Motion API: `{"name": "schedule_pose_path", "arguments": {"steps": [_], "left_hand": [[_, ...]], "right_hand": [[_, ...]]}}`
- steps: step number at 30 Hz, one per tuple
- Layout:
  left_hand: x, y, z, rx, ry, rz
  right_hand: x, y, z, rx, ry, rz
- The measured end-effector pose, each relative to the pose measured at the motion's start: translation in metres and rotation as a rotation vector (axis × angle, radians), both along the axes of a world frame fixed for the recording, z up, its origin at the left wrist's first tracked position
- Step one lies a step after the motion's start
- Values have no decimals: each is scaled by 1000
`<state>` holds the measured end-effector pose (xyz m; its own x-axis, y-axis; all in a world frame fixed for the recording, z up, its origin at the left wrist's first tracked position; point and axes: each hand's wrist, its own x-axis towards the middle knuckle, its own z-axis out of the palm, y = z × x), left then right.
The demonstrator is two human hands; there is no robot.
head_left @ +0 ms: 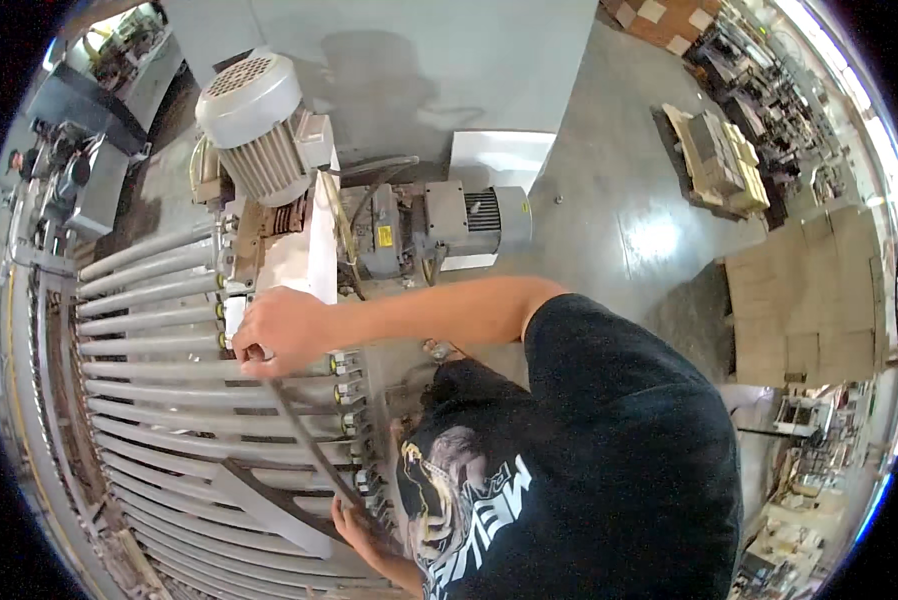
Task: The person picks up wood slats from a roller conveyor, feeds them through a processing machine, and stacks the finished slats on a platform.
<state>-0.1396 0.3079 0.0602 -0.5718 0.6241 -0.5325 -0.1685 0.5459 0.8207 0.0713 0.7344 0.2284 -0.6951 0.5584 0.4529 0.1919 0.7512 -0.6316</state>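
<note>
My right hand [287, 332] is stretched out over the roller bed beside the motor housing. Its fingers are curled closed around the upper end of a long, thin grey strip [307, 438]. The strip slants down across the rollers, somewhat blurred. Its lower end meets my left hand [365, 540], whose fingers are bent around it, partly hidden. Close to the left hand, a pale flat board [269, 510] with a dark edge lies slantwise on the rollers [159, 346].
A large upright motor [254, 130] and a second, horizontal motor [474, 218] stand beyond the right hand. A grey wall panel [409, 70] rises behind them. On the floor to the right are a loaded pallet [719, 165] and brown sheets [809, 300]. A metal side frame [39, 370] borders the rollers.
</note>
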Motion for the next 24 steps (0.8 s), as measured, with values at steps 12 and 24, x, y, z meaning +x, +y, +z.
{"name": "schedule_pose_path", "arguments": {"steps": [12,24], "left_hand": [[52,-75,-26,-417,815,5],[38,-64,-28,-515,1116,119]], "right_hand": [[-7,-8,-12,-11,9,-71],[-17,4,-16,-92,3,-108]]}}
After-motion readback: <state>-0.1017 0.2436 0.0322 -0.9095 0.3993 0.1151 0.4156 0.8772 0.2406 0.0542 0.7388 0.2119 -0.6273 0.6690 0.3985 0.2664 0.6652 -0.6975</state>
